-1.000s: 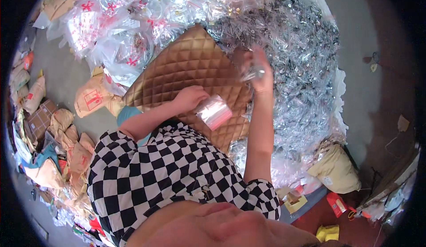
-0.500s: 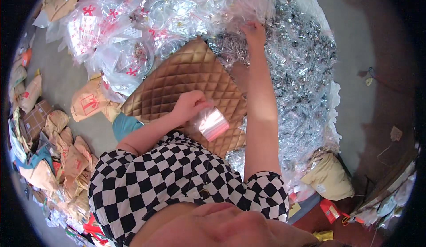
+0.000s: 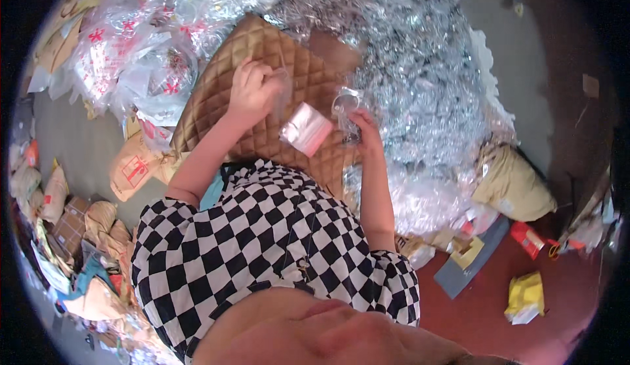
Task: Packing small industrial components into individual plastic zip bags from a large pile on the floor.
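My left hand (image 3: pixel 252 90) is closed over the brown quilted cloth (image 3: pixel 220 99), its fingertips pinching a thin clear plastic bag (image 3: pixel 281 92) that is blurred. In my right hand (image 3: pixel 366 130) is a small clear packet (image 3: pixel 348 106) with a ring-shaped item in it, gripped between thumb and fingers. A stack of small clear bags (image 3: pixel 305 128) with a pinkish edge lies on the cloth between my hands.
A wide heap of small clear packets (image 3: pixel 420 89) with shiny pieces spreads to the right. Large clear sacks with red print (image 3: pixel 125 50) lie at the far left. A brown paper sack (image 3: pixel 131 168) and a beige sack (image 3: pixel 515 181) flank the work area.
My right hand has drawn back from the far heap with a packet. My left hand has moved forward and left the stack of bags on the cloth. The view has shifted.
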`<state>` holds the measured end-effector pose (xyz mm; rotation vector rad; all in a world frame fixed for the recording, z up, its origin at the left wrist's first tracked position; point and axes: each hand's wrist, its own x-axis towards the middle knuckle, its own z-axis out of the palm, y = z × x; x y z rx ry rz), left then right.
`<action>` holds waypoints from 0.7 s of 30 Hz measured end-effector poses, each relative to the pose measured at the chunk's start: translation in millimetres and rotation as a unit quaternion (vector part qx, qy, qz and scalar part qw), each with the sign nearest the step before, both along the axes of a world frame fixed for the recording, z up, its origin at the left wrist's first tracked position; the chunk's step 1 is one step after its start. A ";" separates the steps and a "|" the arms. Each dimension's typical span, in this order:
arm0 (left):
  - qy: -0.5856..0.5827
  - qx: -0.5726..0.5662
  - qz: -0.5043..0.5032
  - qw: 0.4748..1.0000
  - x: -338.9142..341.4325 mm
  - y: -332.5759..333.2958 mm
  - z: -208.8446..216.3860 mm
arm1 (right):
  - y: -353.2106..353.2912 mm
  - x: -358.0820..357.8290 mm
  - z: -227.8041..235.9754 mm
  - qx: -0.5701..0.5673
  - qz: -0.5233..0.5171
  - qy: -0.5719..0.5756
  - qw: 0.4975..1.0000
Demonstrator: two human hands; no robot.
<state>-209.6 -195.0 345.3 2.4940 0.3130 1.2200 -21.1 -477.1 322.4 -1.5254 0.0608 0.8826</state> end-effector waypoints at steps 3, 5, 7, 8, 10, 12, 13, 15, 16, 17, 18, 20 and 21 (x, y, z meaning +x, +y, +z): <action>0.012 -0.013 -0.065 0.998 -3.7 -1.4 -9.3 | -35.4 -8.8 -7.2 -0.055 0.016 -0.068 0.996; 0.033 0.002 -0.076 0.997 -5.3 -5.4 -11.5 | -37.0 -14.1 6.5 -0.145 0.104 -0.265 0.947; 0.152 -0.183 -0.149 0.960 -1.9 -16.8 -21.0 | -25.0 -27.0 28.2 -0.127 0.094 -0.277 0.948; 0.362 -0.213 -0.135 0.897 -1.1 -24.0 -12.8 | -18.7 -33.2 41.4 -0.142 0.106 -0.308 0.935; 0.378 -0.157 -0.188 0.893 2.0 -37.9 -26.7 | -10.5 -40.6 59.3 -0.175 0.135 -0.381 0.898; 0.391 -0.098 -0.235 0.885 11.7 -46.9 -34.0 | 6.8 -40.0 78.1 -0.202 0.188 -0.456 0.846; 0.356 -0.091 -0.250 0.896 14.7 -57.1 -31.7 | 9.7 -43.8 85.3 -0.236 0.237 -0.519 0.786; 0.322 -0.083 -0.265 0.905 18.8 -66.5 -27.6 | 13.4 -47.0 87.3 -0.289 0.294 -0.525 0.744; 0.290 -0.074 -0.313 0.901 19.6 -65.6 -23.6 | 17.4 -48.7 86.0 -0.337 0.354 -0.527 0.695; 0.255 -0.063 -0.358 0.896 22.5 -63.8 -21.4 | 28.2 -49.6 87.9 -0.333 0.353 -0.529 0.696; 0.257 -0.060 -0.354 0.898 24.0 -64.6 -22.3 | 40.6 -51.6 89.1 -0.380 0.383 -0.542 0.645; 0.261 -0.013 -0.390 0.883 27.8 -72.0 -23.7 | 48.0 -54.8 94.4 -0.434 0.402 -0.551 0.589; 0.259 -0.010 -0.392 0.882 29.1 -73.6 -25.0 | 49.2 -54.8 95.7 -0.394 0.383 -0.543 0.635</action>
